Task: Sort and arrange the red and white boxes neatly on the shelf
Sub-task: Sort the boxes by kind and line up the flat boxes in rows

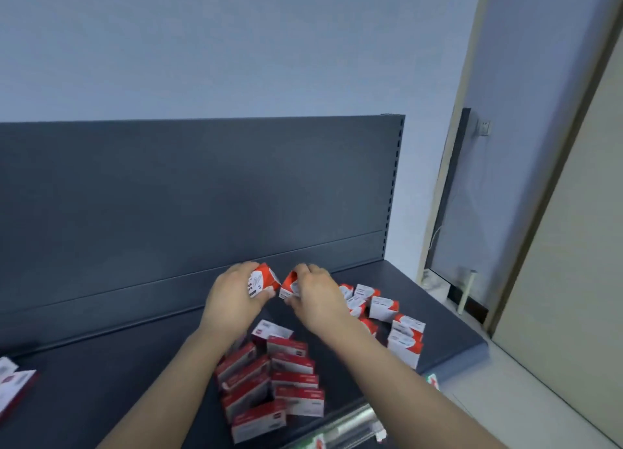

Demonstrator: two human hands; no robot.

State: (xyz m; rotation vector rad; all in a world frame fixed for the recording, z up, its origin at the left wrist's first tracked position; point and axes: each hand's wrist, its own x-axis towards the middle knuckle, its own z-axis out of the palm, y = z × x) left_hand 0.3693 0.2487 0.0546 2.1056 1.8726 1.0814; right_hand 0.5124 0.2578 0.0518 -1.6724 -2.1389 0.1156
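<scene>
1. small square-cornered cardboard boxes (279, 377), red and white, lie jumbled on your smooth dark shelf (135, 364).
2. your left hand (232, 297) curls its fingers round one box (263, 279) near the back.
3. your right hand (317, 297) pinches another box (290, 285) just beside it.

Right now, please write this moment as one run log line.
left hand: holds left box | right hand: holds right box | both: over shelf rear | scattered boxes: right side | dark red boxes: grouped, front
</scene>
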